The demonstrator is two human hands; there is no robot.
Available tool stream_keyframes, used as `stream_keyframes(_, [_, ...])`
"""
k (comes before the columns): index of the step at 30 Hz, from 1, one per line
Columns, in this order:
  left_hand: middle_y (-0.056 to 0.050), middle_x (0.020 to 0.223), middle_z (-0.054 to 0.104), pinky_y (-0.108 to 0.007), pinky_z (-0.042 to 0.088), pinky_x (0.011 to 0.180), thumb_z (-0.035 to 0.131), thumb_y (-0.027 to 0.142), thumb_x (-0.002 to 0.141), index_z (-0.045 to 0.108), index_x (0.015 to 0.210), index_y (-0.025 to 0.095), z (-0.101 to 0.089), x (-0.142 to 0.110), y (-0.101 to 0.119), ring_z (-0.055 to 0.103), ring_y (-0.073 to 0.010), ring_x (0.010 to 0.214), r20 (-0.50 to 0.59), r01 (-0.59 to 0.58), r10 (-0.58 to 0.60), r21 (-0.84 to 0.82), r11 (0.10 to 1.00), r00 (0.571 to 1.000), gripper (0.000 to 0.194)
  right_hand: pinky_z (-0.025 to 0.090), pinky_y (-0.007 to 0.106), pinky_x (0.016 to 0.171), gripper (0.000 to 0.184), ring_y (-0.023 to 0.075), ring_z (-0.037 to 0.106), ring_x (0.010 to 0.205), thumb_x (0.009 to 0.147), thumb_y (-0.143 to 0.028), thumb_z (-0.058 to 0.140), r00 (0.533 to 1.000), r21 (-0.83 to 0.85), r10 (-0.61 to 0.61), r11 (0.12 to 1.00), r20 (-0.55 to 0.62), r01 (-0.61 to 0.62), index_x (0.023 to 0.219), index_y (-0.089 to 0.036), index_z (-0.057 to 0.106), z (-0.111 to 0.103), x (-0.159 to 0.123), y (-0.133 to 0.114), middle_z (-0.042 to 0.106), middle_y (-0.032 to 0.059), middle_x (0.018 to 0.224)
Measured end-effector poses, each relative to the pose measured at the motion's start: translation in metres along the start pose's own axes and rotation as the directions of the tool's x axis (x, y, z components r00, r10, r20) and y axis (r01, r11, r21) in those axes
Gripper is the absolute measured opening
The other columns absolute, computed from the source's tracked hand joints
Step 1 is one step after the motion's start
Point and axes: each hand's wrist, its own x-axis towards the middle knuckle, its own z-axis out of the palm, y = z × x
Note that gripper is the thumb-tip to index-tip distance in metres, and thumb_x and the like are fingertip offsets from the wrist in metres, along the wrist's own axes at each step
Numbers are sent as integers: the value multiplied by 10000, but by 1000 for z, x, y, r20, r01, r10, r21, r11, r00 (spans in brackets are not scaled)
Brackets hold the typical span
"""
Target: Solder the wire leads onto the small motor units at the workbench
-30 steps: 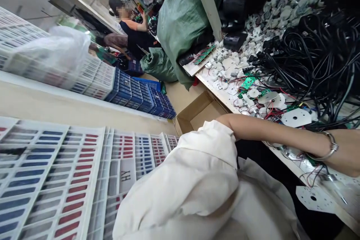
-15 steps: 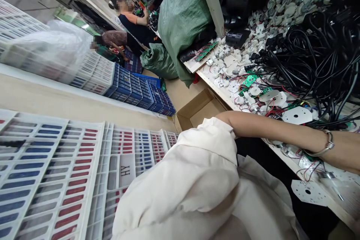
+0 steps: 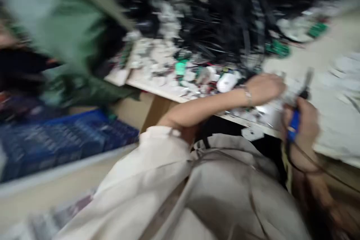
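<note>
The whole picture is smeared by motion. My left hand, with a metal bracelet at the wrist, reaches over the bench edge onto a litter of white parts and wires; its fingers are too blurred to read. My right hand is wrapped round a blue-handled tool whose dark tip points up, just right of the left hand. A thin cord trails from the tool down past my right wrist. My cream sleeve fills the lower middle.
A pale workbench carries a heap of black cables, small green circuit boards and white discs. A green sack stands at the left, blue crates below it, and a cardboard box under the bench.
The view has swung sharply right toward the bench. My right hand with the blue-handled tool has come into view. The left arm still rests on the bench.
</note>
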Motion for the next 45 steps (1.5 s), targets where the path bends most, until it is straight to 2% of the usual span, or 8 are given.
stream_keyframes(3, [-161,1186,751,-447,519,977,394,233,1062,730,1126,117,27,9,-16,689,-288,1141,-217,-6,-16,-101,995,976,362,656,409,805,476,269,747,1095,1053,-554,367,996,4,-21,1000,82,21,1346,-278,620,9,-7,6,755,113,1188])
stream_keyframes(9, [-101,1138,781,-449,506,939,483,293,994,757,982,169,53,14,-33,716,-294,1085,-434,-135,50,-166,977,900,301,677,346,866,414,224,747,1130,1092,-468,390,999,121,-40,992,17,38,1415,-283,569,21,-2,6,726,87,1280])
stream_keyframes(13, [-91,1122,788,-452,510,934,483,310,987,760,989,174,54,12,-32,720,-288,1059,-455,-116,11,-204,972,890,309,683,362,910,401,216,767,1128,1070,-464,491,999,325,-35,945,-5,35,1421,-290,577,11,-5,3,741,75,1269])
stream_keyframes(16, [-84,1112,792,-458,509,941,489,299,984,759,938,183,56,15,-32,719,-287,1074,-457,-117,7,-213,970,890,297,687,351,907,333,183,808,990,1034,-429,598,994,510,86,859,-70,-38,1341,-304,636,3,-10,1,795,23,1133])
stream_keyframes(19, [-76,1101,796,-455,518,941,497,288,980,761,919,190,57,15,-32,724,-277,1068,-459,-126,11,-221,967,888,288,656,244,632,214,120,774,644,1030,-439,613,932,658,327,738,-156,-150,1159,-297,707,1,-18,0,795,-47,824])
stream_keyframes(22, [-68,1092,795,-441,522,945,504,287,978,761,903,196,56,15,-33,724,-261,1062,-462,-141,19,-231,963,887,283,513,176,408,256,84,640,406,1022,-505,605,884,720,444,660,-144,-214,999,-282,727,2,-23,1,705,-92,591])
stream_keyframes(38, [-73,1115,785,-464,518,984,516,278,968,772,907,212,53,13,-34,705,-264,1090,-422,-130,9,-258,957,906,272,506,175,478,322,65,635,418,991,-536,639,928,655,370,712,-42,-254,905,-238,725,-3,-15,-3,672,-92,547])
stream_keyframes(45, [-58,1106,799,-452,530,968,521,280,960,753,864,224,53,13,-32,718,-259,1071,-436,-123,-1,-257,959,900,258,495,171,423,316,78,645,415,987,-540,645,896,718,445,619,14,-318,945,-238,725,-3,-16,-3,690,-85,567])
